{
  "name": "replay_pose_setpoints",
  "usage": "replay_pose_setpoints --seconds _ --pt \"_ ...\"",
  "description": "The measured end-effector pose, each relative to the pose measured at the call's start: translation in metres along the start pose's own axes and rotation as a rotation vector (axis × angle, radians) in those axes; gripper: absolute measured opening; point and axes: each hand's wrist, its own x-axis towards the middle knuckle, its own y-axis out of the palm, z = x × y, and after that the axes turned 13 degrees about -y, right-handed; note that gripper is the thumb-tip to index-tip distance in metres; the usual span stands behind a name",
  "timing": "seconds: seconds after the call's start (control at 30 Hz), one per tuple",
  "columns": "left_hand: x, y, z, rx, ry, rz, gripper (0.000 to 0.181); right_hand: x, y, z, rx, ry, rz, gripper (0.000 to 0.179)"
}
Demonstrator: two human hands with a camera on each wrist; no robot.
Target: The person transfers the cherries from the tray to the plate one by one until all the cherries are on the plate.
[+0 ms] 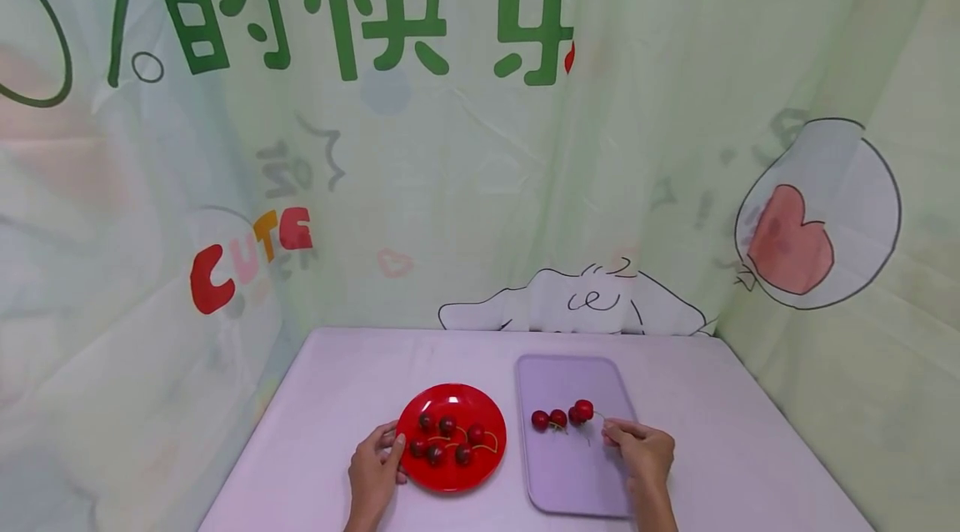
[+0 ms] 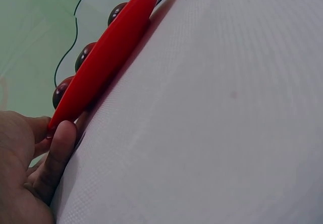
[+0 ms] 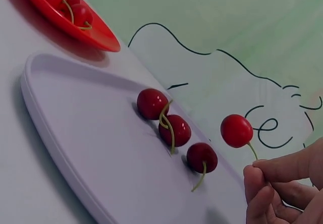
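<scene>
My right hand (image 1: 642,450) pinches a cherry (image 3: 236,130) by the end of its green stem, and the fruit hangs up off the purple tray (image 1: 577,482). On that tray lie 3 more cherries (image 3: 174,130) in a loose row, stems attached. To the left is a red plate (image 1: 450,478) bearing several dark red cherries (image 1: 463,454), some with yellowish stems. My left hand (image 1: 375,465) grips the plate's left rim, thumb on top. In the left wrist view the fingers (image 2: 63,143) reach under the plate's edge, close over the tabletop.
Both the plate and the tray stand on a white-covered table (image 1: 360,373), side by side with a narrow gap. A pale green printed curtain (image 1: 465,182) with cartoon drawings and lettering encloses the table at the back and sides.
</scene>
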Motion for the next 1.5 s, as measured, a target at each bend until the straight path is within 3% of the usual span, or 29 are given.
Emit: replay_pose_setpoints --seconds 0.47,0.93,1.5 --pt "-0.002 -0.002 -0.004 0.003 0.013 0.010 0.039 -0.018 0.023 0.011 0.098 -0.032 0.131 0.010" --pt "0.002 0.002 0.003 0.011 0.000 0.002 0.039 -0.028 0.036 0.015 0.110 -0.014 0.162 0.012" --pt "-0.001 0.001 -0.001 0.003 -0.008 0.003 0.038 -0.046 0.069 0.018 0.122 -0.022 0.186 0.011"
